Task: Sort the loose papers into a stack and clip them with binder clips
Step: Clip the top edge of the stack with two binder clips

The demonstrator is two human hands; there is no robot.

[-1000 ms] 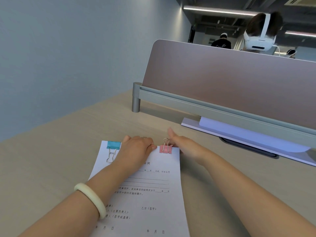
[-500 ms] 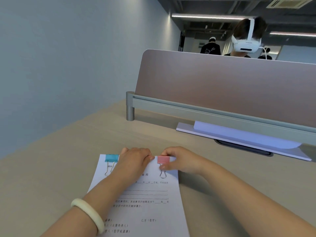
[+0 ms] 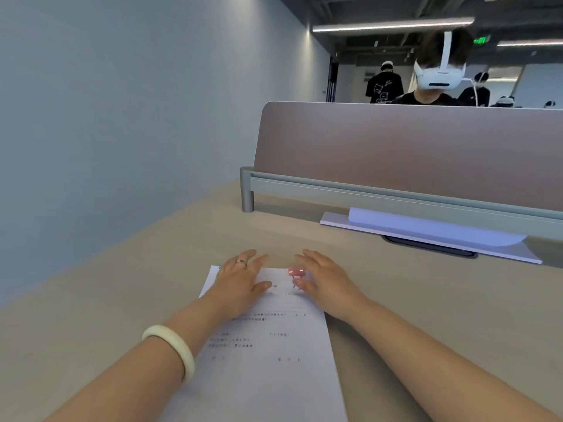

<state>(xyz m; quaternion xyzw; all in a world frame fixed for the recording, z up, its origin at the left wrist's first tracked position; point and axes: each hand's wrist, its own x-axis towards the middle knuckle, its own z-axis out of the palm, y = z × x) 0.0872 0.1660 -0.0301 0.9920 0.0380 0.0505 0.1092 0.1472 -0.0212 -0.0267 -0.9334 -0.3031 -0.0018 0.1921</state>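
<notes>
A stack of printed white papers point(image 3: 268, 354) lies on the beige desk in front of me. A pink binder clip point(image 3: 296, 272) grips its top edge towards the right. Only a sliver of a blue binder clip point(image 3: 219, 267) shows at the top left corner, the rest hidden under my left hand. My left hand point(image 3: 240, 280) lies flat on the top left of the papers, fingers spread. My right hand point(image 3: 327, 278) rests flat and open at the top right corner, beside the pink clip, holding nothing.
A mauve divider panel point(image 3: 411, 150) on a grey rail closes off the far side of the desk point(image 3: 122, 284). More white paper sheets point(image 3: 426, 229) lie under the rail at the right. A grey wall runs along the left. People sit and stand beyond the divider.
My right hand has let go of the pink clip, whose handle now lies folded onto the paper. Both hands have opened flat. The view has tilted upward.
</notes>
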